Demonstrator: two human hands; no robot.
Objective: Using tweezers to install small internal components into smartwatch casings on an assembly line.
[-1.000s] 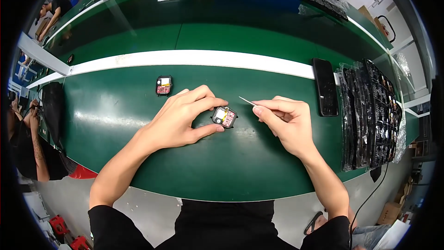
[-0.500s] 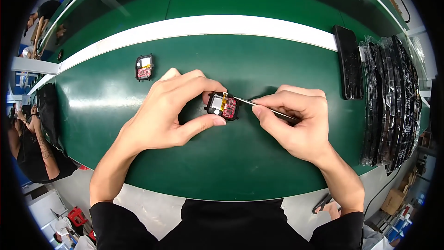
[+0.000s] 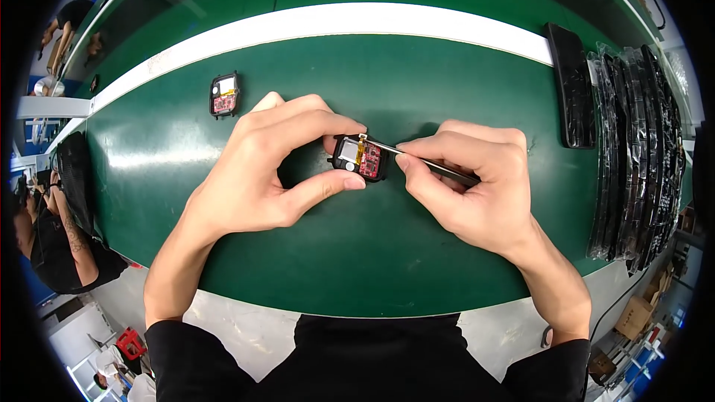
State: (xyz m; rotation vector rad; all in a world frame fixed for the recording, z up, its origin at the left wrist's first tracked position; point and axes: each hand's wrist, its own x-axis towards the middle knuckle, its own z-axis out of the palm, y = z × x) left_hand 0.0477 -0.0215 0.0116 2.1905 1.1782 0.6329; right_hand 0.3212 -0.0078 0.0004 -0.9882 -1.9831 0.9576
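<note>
An opened smartwatch body [image 3: 370,161] with a black case, a silver battery, a red circuit board and a yellow flex ribbon is held between the thumb and fingers of my left hand [image 3: 279,160]. In a pinch grip, my right hand [image 3: 477,175] holds slim metal tweezers [image 3: 402,153]. Their tip reaches the ribbon's upper end at the top of the case; whether it grips the ribbon is too small to tell. A second opened smartwatch body [image 3: 224,95] lies on the green table [image 3: 357,268], beyond my left hand.
Stacked black trays [image 3: 633,164] in clear plastic stand at the right, beside a dark flat tray [image 3: 570,85]. Across the back runs a white strip [image 3: 357,18]. Another person [image 3: 63,234] sits past the left edge, near a black bag [image 3: 77,182].
The tweezers' tip has moved left across the top of the case toward the ribbon end. My view has shifted slightly; the left hand keeps its hold on the smartwatch body.
</note>
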